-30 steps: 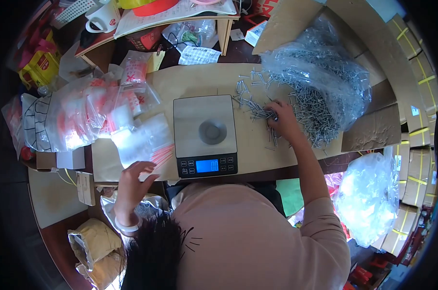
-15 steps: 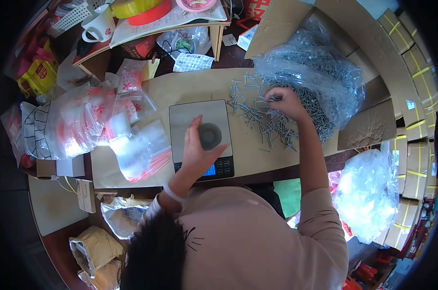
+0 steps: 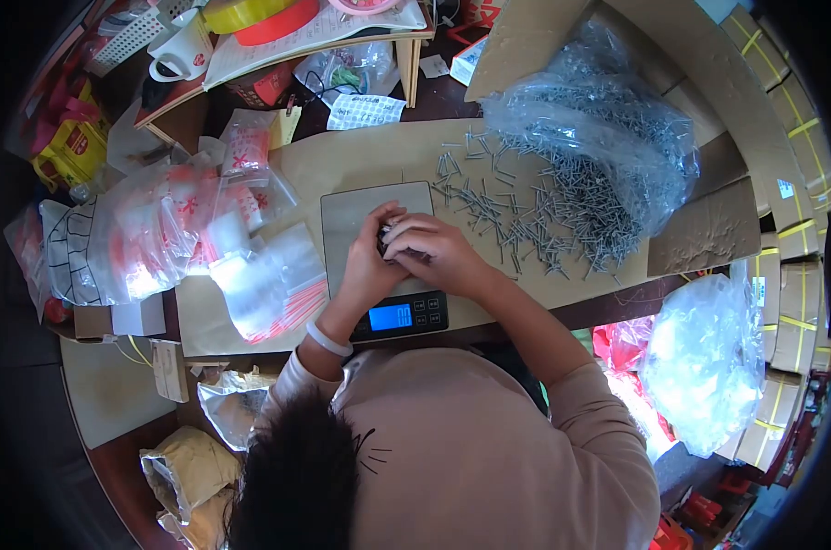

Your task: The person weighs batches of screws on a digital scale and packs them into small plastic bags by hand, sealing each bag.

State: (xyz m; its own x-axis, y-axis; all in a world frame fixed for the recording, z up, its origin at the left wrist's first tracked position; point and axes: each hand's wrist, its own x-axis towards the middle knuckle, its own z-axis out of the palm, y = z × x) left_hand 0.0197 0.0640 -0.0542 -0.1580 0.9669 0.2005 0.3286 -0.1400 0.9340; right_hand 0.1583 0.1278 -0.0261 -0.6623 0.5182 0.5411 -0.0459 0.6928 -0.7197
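Both hands meet over the flat plate of a digital scale (image 3: pixel 337 209), whose lit display reads 0.0. My left hand (image 3: pixel 371 261) is curled, its fingers raised against those of my right. My right hand (image 3: pixel 434 252) bends over it from the right, fingers closed. Small metallic bits, apparently screws, show between the fingertips; how many is hidden. The round grey cup seen on the plate earlier is covered by the hands, so I cannot tell whether the left holds it. To the right, many loose silver screws (image 3: pixel 548 220) spread over the brown paper.
A clear plastic bag (image 3: pixel 581 119) of screws spills from an open cardboard box (image 3: pixel 709 215). Small zip bags with red edges (image 3: pixel 278 284) lie left of the scale, beside larger packed bags (image 3: pixel 159 229). A wooden shelf (image 3: pixel 410 73) stands behind, holding tape rolls and a mug (image 3: pixel 179 46).
My right hand has moved left from the screw pile to the scale and joined my left hand. My left fingers have curled in from their spread position around the grey cup.
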